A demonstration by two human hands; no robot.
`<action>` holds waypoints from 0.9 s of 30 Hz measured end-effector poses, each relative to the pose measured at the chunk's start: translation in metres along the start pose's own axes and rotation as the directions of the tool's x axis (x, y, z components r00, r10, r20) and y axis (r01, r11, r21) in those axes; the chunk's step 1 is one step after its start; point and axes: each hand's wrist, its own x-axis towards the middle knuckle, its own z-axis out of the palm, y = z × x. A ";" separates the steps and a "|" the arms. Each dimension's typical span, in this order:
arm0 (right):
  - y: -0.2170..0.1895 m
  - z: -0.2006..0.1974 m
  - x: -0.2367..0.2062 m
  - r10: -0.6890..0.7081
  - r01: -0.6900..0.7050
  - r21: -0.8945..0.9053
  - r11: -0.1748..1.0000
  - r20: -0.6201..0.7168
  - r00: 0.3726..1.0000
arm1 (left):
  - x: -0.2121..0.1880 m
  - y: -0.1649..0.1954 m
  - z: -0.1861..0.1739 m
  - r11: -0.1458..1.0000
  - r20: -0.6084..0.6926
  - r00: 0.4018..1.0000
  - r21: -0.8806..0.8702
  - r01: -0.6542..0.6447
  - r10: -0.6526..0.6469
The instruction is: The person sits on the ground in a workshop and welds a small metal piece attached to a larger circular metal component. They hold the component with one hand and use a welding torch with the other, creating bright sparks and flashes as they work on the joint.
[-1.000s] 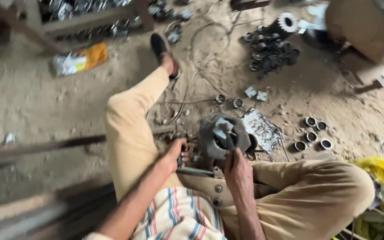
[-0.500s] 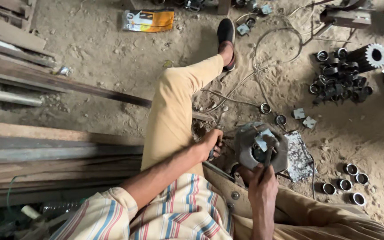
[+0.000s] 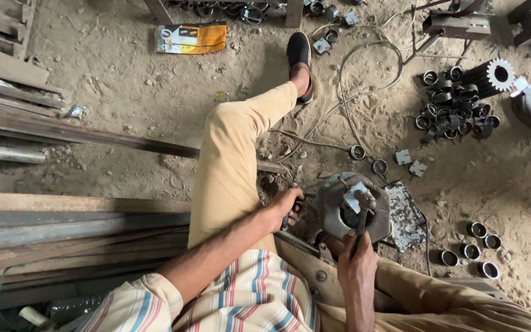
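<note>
Round grey metal housing (image 3: 351,212) sits on the dirt floor between your legs | your right hand (image 3: 356,261) is closed around a dark hammer handle (image 3: 361,222), its head over the housing's centre | your left hand (image 3: 285,206) grips a dark part at the housing's left edge | short metal rings (image 3: 478,243) lie to the right.

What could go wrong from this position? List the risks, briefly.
1. The right hand holds a hammer over the small metal piece on the round steel fixture; the left hand rests right beside the fixture, so a glancing blow could catch its fingers.
2. The metal rings and cable scattered over the dirt floor could trip or roll underfoot.
3. Both hands are bare, so chips or sharp edges could cut them.
</note>
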 end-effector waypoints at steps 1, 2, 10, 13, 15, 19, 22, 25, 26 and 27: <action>0.001 0.000 0.000 0.004 -0.004 -0.005 1.000 0.000 1.000 | 0.000 0.000 0.000 1.000 0.006 1.000 -0.013 0.005 -0.004; 0.002 0.000 -0.001 0.009 -0.009 -0.011 1.000 0.000 1.000 | -0.001 -0.001 0.000 1.000 0.018 1.000 -0.006 0.004 -0.004; -0.005 -0.007 0.000 0.047 -0.051 0.058 0.997 0.067 0.997 | -0.024 0.005 0.006 0.999 -0.001 1.000 0.047 0.017 -0.017; -0.010 -0.011 0.001 0.055 -0.061 0.065 0.996 0.087 0.995 | -0.029 0.007 0.008 0.998 -0.006 1.000 0.055 0.016 -0.016; -0.014 -0.012 0.001 0.059 -0.064 0.058 0.996 0.085 0.995 | -0.029 0.007 0.008 0.999 0.013 1.000 0.038 0.012 -0.012; -0.020 -0.015 0.001 0.054 -0.058 0.060 0.997 0.064 0.996 | -0.021 0.003 0.006 1.000 0.009 1.000 0.015 0.022 -0.022; -0.024 -0.016 0.000 0.073 -0.077 0.068 0.995 0.059 0.996 | -0.015 0.000 0.005 0.999 0.027 0.999 -0.001 0.035 -0.035; -0.025 -0.017 0.001 0.170 -0.177 0.061 0.982 0.104 0.980 | -0.012 -0.002 0.004 1.000 0.020 0.999 0.013 0.028 -0.029; -0.025 -0.017 0.001 0.211 -0.219 0.056 0.974 0.124 0.970 | -0.012 -0.002 0.003 1.000 0.018 0.999 0.015 0.027 -0.027; -0.025 -0.016 0.001 0.174 -0.180 0.059 0.982 0.100 0.980 | -0.012 -0.002 0.003 1.000 0.016 1.000 0.016 0.025 -0.025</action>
